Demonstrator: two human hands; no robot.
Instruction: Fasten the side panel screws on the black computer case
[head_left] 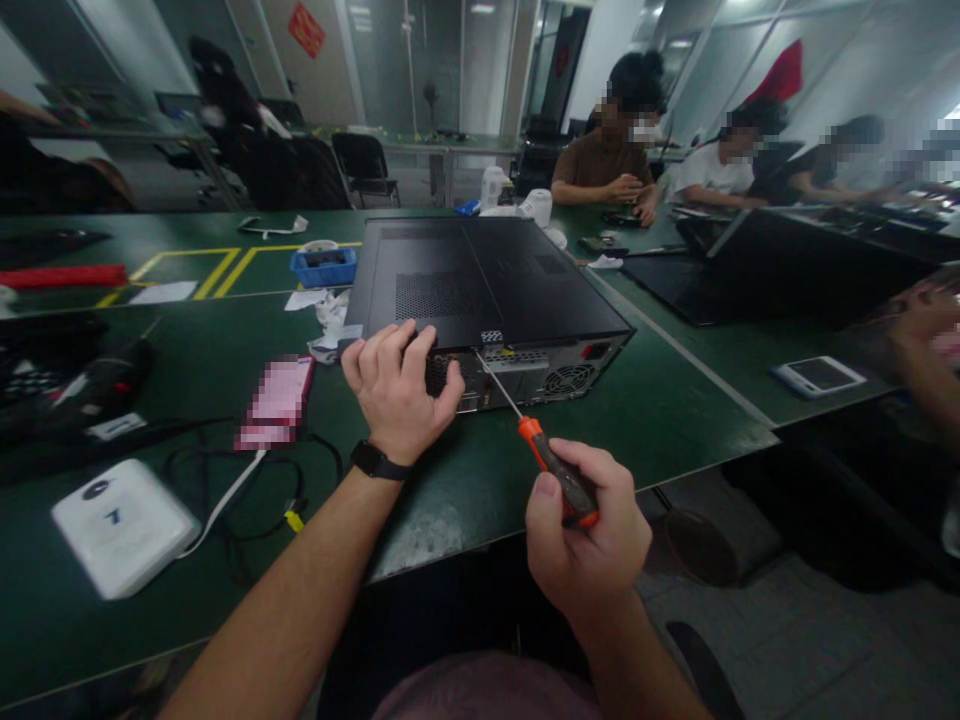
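Left hand, fingers spread, rests over the near top edge of a black, boxy metal computer case; apart from it, the right hand is wrapped round the handle of a dark-and-orange screwdriver, its thin metal tip at the top of the case's rear panel. The case lies flat on the green worktop, rear panel facing the near edge. Just left of it sits a blue plastic tray; toward the worktop's near left corner lies a rounded white device.

No readable text, unclear dark mark on white box
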